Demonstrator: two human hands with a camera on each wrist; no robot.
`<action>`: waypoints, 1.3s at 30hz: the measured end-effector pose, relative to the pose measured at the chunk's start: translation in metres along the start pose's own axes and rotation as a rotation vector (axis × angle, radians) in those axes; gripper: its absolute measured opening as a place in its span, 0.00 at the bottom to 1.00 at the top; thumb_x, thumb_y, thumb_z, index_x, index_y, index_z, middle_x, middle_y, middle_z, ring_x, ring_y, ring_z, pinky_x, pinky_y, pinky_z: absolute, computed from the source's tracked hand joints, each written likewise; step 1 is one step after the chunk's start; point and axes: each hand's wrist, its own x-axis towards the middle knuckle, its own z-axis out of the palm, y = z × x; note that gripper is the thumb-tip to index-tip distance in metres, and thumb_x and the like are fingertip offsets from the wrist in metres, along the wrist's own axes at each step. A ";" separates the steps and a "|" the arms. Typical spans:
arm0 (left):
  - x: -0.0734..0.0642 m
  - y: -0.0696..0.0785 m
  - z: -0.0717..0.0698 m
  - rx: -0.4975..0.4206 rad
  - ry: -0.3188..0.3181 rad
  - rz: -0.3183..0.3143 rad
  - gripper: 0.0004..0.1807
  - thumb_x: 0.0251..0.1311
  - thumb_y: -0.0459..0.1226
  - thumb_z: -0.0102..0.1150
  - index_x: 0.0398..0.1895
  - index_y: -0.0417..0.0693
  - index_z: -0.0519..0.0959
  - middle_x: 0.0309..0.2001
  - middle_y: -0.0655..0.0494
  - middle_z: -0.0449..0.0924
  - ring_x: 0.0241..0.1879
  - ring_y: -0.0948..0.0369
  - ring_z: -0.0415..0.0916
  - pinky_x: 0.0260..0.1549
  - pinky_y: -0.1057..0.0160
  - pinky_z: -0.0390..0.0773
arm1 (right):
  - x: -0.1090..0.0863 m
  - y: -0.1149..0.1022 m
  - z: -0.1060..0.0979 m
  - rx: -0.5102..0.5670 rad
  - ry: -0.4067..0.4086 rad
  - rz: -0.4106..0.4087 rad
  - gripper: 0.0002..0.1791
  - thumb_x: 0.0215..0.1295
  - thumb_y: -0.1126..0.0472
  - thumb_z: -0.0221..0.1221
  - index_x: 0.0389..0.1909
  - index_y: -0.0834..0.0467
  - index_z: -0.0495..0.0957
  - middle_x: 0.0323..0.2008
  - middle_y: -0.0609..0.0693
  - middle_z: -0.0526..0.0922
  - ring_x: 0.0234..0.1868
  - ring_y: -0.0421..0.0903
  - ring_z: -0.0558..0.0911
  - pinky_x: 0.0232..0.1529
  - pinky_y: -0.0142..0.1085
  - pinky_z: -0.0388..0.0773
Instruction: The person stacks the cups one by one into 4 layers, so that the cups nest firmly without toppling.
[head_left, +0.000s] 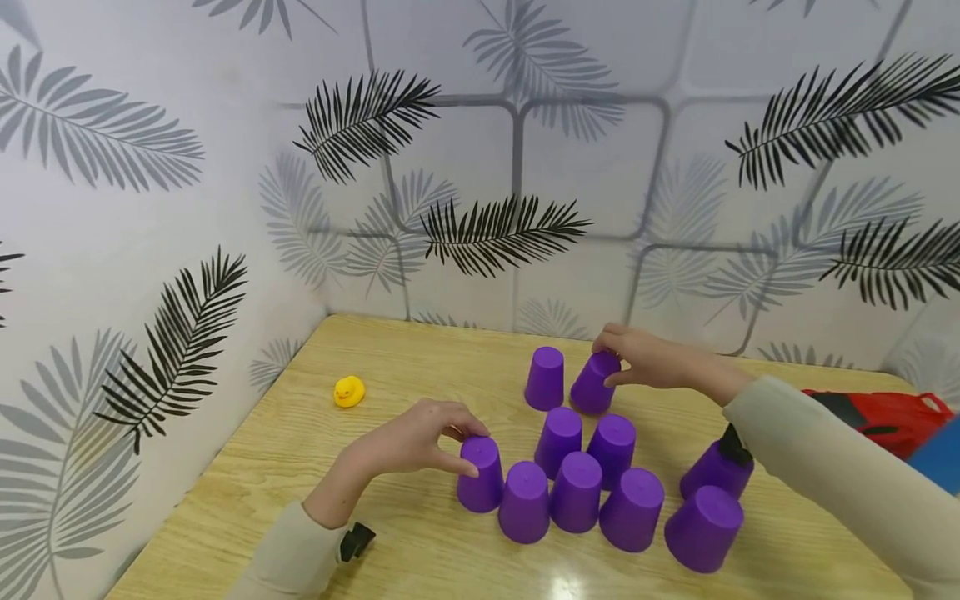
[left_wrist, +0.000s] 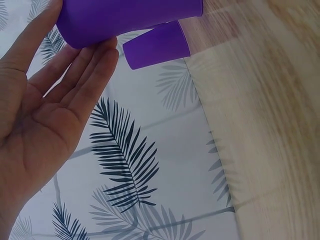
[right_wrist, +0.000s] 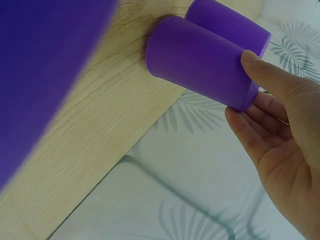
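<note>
At the left end of the front row, my left hand (head_left: 420,437) holds an upside-down purple cup (head_left: 481,487) near its closed end, thumb on one side and fingers on the other. In the left wrist view that cup (left_wrist: 125,17) is cut off by the top edge. Farther back, my right hand (head_left: 656,358) pinches another upside-down purple cup (head_left: 590,392) by its narrow end; it leans slightly in the head view. The right wrist view shows this cup (right_wrist: 197,62) between thumb and fingers, beside a second back cup (head_left: 545,379).
Between the hands stand several more upside-down purple cups (head_left: 576,496). Two others (head_left: 703,533) sit on the right, one partly behind the right wrist's camera. A yellow toy duck (head_left: 349,392) is at left. A red object (head_left: 885,421) lies far right. Patterned wall backs the wooden table (head_left: 405,350).
</note>
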 end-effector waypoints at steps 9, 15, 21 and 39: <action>0.000 0.003 0.000 0.016 0.005 -0.004 0.22 0.55 0.43 0.70 0.51 0.43 0.82 0.46 0.52 0.83 0.47 0.58 0.85 0.50 0.62 0.85 | 0.011 -0.001 0.001 0.018 -0.060 0.002 0.16 0.59 0.66 0.67 0.45 0.66 0.74 0.40 0.53 0.74 0.38 0.44 0.79 0.38 0.35 0.81; -0.001 0.002 0.000 0.032 0.010 0.008 0.21 0.56 0.43 0.70 0.51 0.43 0.82 0.46 0.51 0.83 0.46 0.57 0.85 0.50 0.62 0.85 | 0.016 -0.003 0.003 0.004 -0.080 0.014 0.15 0.59 0.66 0.66 0.45 0.66 0.74 0.40 0.53 0.74 0.39 0.44 0.79 0.40 0.36 0.82; -0.001 0.002 0.000 0.032 0.007 0.007 0.22 0.55 0.43 0.70 0.51 0.43 0.81 0.46 0.51 0.83 0.46 0.57 0.85 0.50 0.62 0.85 | 0.020 -0.003 0.006 -0.010 -0.087 0.014 0.16 0.60 0.66 0.66 0.46 0.67 0.75 0.42 0.55 0.75 0.40 0.45 0.79 0.41 0.38 0.82; -0.002 0.000 -0.002 0.032 0.006 0.011 0.21 0.56 0.42 0.70 0.51 0.43 0.82 0.46 0.51 0.83 0.45 0.58 0.85 0.49 0.62 0.86 | -0.025 -0.012 -0.027 -0.012 0.064 0.169 0.22 0.64 0.59 0.64 0.55 0.67 0.75 0.47 0.57 0.78 0.49 0.57 0.81 0.51 0.50 0.82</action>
